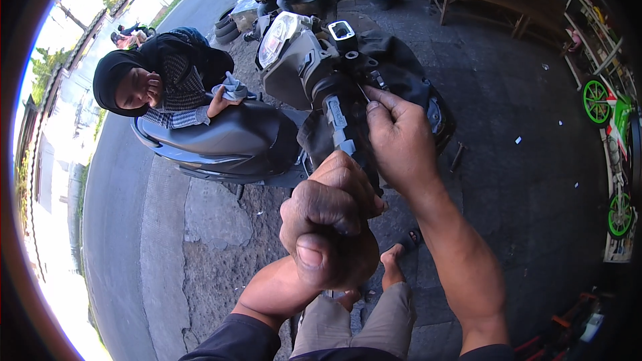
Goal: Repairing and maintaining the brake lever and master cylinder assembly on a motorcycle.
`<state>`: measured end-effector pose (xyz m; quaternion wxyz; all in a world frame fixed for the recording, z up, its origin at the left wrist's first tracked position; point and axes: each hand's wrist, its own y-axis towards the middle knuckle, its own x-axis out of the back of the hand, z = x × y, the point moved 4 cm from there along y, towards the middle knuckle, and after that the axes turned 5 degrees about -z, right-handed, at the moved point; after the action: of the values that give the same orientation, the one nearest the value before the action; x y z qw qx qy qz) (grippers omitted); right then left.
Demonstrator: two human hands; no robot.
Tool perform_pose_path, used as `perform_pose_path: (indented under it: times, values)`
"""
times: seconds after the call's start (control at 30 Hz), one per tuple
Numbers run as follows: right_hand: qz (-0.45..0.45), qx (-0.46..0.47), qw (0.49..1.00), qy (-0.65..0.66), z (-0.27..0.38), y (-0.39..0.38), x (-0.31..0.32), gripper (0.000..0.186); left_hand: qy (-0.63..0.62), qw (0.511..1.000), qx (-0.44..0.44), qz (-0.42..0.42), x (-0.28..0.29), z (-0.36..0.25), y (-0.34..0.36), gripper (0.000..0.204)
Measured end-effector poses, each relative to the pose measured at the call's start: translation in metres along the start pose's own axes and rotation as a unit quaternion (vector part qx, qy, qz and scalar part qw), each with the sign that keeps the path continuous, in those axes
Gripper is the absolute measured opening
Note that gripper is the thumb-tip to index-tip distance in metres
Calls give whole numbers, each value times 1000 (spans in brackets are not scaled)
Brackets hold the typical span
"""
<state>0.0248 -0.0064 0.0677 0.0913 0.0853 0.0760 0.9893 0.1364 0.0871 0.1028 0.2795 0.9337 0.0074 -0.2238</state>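
Head view: left hand, nearest the lens, is clenched around the scooter's handlebar grip; right hand pinches a thin tool at the switch housing. Risk: an unsteady handlebar could let the tool slip and mar the housing.

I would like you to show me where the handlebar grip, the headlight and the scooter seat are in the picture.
handlebar grip (356,160): head view, on the dark grip between the two hands.
headlight (276,39): head view, on the clear lens.
scooter seat (227,135): head view, on the top of the black cushion.
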Motion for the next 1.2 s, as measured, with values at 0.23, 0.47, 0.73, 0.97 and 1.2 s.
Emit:
perform_pose_path:
  times: [0.23, 0.47, 0.73, 0.97, 1.2]
  values:
    - [-8, -47, 981, 188, -30, -12, -10, 34, 9, 998, -58, 21, 5, 0, 2, 59]
    - [22, 8, 979, 205, -42, -10, -8, 33, 16, 997, -59, 48, 8, -1, 7, 62]
    - [-23, 102, 987, 126, -61, -15, -13, 36, 11, 996, -91, 0, -2, 7, 9, 52]
    - [-61, 116, 990, 43, -105, -12, -21, 46, 118, 968, -221, -4, 2, 8, 11, 39]
    - [-32, 90, 995, -30, -127, -20, -13, 43, 150, 966, -211, 13, -3, -3, 15, 38]
